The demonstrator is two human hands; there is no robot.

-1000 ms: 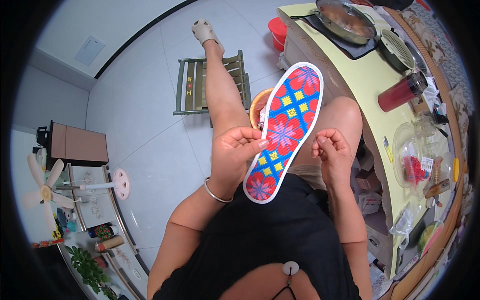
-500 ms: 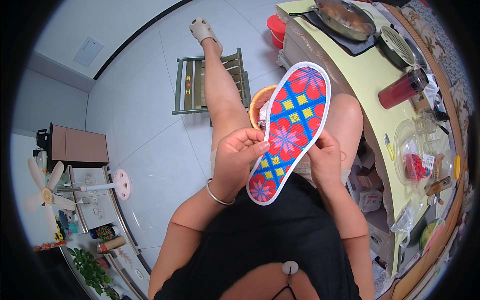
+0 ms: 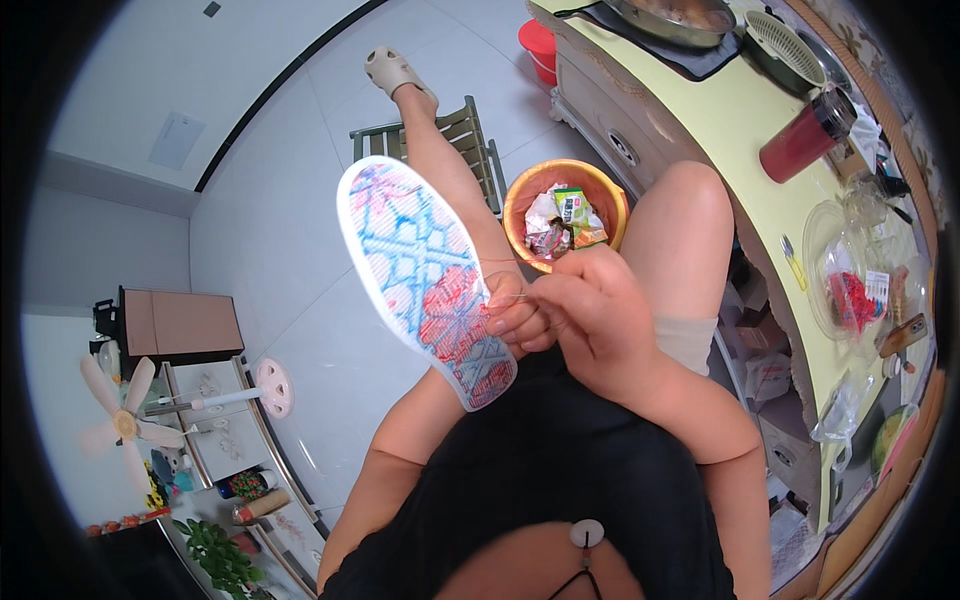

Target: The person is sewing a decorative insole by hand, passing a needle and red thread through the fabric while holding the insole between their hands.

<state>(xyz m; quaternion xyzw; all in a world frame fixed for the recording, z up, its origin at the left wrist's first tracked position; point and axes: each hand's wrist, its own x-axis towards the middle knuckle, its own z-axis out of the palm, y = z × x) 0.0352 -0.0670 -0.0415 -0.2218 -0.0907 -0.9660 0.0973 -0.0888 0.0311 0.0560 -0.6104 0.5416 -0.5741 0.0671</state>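
Observation:
An embroidered insole (image 3: 415, 265) is tilted over my lap, its paler back side showing blue crossing lines and red and pink stitched flowers inside a white rim. My left hand (image 3: 522, 325) grips the insole's right edge, fingers closed. Just right of it, my right hand (image 3: 600, 320) is pinched on what looks like a thin sewing needle (image 3: 516, 297), close to the left fingertips. A fine red thread (image 3: 508, 262) runs between the insole and my right hand. Part of the needle is hidden by the fingers.
Beyond my hands stands an orange-yellow bin (image 3: 517, 207) holding wrappers. A folding stool (image 3: 470, 130) is under my outstretched leg. Along the right, a pale yellow table (image 3: 715, 130) carries a pan, a red tumbler (image 3: 800, 140), a plastic tray with red thread and small scissors (image 3: 793, 262).
The insole has swung left and turned from its bright front to its back. My right hand has left its edge and now pinches the needle; the bin has come into fuller view.

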